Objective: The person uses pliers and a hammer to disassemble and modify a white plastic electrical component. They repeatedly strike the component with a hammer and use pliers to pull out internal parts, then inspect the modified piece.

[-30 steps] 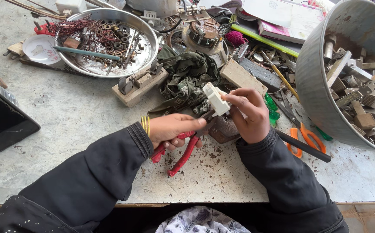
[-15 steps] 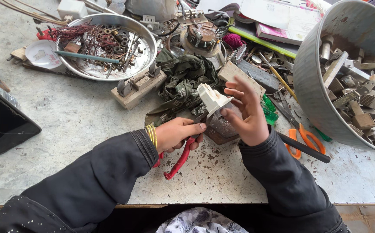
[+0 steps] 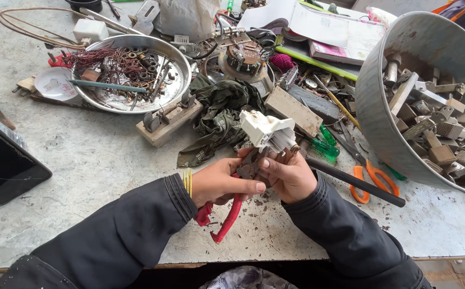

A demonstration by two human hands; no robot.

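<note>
White plastic electrical fitting — held above the near middle of the worktable, just in front of a crumpled dark green cloth. The right hand grips it from below, fingers curled round its lower end; metal prongs show at the fitting's right side. The left hand is closed round red-handled pliers, whose handles hang down and toward the table edge under the palm. The plier tips point up at the underside of the fitting, between the two hands; whether they bite on it cannot be told. Both hands touch at the thumbs. Yellow bands sit on the left wrist, and both sleeves are black.

Surroundings, noted from the left: a dark tablet lies at the left edge. Behind it stands a round metal dish holding copper wire, washers and small scrap. A wooden block with metal clips lies between dish and cloth. At the right, a large metal tub is tipped on its side — full of grey metal pieces. Orange-handled scissors and a black rod lie on the table just right of the right hand, with a green screwdriver beside them. Books and papers are stacked at the back.
</note>
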